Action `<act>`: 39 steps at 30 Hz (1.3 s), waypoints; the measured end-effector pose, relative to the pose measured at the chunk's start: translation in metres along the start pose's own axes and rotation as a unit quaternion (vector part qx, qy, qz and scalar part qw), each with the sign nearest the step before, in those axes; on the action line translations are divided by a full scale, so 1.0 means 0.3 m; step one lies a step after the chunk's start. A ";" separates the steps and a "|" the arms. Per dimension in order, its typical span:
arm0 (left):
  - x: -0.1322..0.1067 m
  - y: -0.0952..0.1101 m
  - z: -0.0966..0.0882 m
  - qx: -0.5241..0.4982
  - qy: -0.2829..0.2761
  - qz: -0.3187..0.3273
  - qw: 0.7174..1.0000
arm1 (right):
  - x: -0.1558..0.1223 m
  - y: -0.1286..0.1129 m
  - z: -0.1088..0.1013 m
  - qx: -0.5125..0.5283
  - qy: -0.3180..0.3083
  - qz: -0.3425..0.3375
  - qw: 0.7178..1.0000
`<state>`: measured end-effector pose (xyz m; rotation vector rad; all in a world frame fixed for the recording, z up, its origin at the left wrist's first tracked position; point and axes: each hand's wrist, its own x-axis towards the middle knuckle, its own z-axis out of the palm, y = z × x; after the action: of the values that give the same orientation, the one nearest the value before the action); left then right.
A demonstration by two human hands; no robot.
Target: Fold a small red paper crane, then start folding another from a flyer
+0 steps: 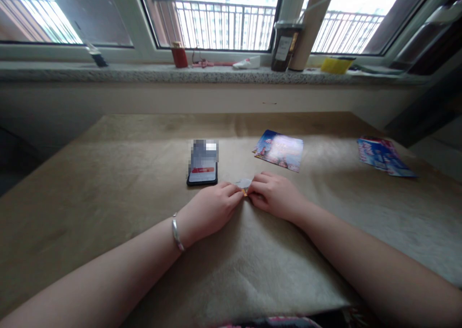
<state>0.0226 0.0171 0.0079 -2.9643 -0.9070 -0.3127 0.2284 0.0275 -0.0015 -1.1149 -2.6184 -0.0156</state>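
Note:
Both hands meet near the middle of the table, fingers closed on a small piece of paper (244,183) with a whitish face and an orange-yellow edge. My left hand (212,207), with a silver bracelet at its wrist, pinches the left side of the paper. The right side is gripped by my right hand (276,195), its fingers curled. Much of the paper is hidden by the fingers, so its full shape cannot be made out. Just beyond my left hand lies a smartphone (202,163) with its screen lit and partly pixelated.
A blue-and-pink printed sheet (279,150) lies beyond my right hand. Several similar printed sheets (384,157) rest farther right on the brown-covered table (108,183). Along the granite windowsill (137,73) stand a red container (179,56), a dark lidded jar (284,46) and a yellow item (336,65).

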 end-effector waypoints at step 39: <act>-0.002 -0.002 -0.019 0.009 -0.048 -0.006 0.999 | 0.000 0.023 0.018 0.158 0.005 0.104 0.982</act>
<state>0.0207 0.0168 0.0134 -2.9804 -0.9329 -0.1628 0.2318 0.0329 -0.0075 -1.2548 -2.3712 0.4215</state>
